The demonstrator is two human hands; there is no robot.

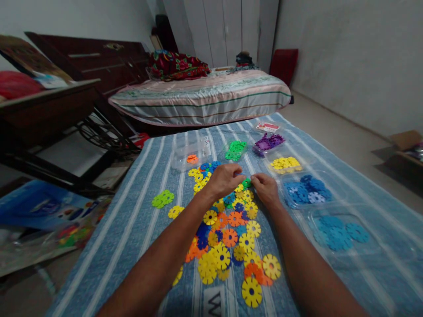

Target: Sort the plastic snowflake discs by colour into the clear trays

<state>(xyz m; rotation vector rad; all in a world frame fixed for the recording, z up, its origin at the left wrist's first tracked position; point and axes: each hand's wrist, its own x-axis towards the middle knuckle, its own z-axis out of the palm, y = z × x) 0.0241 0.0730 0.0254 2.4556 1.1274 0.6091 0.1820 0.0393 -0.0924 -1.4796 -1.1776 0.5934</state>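
Observation:
My left hand (pixel 226 179) is closed above the far part of a loose pile of notched plastic discs. A small bit of blue shows by its fingertips, but what it holds is mostly hidden. Close by on the right, my right hand (pixel 266 188) is closed with thumb and finger pinched together. A green disc (pixel 246 183) lies between the two hands; whether either one touches it, I cannot tell. Below my wrists spread yellow discs (pixel 220 256), orange discs (pixel 230 237) and dark blue ones (pixel 202 240), many overlapping.
Clear boxes along the right and far side hold light blue discs (pixel 333 233), blue discs (pixel 306 190), yellow discs (pixel 286 164), purple pieces (pixel 269 142) and green discs (pixel 235 150). Another box (pixel 180 155) has a few orange discs. Lime discs (pixel 163 199) lie left on the striped cloth (pixel 132 207).

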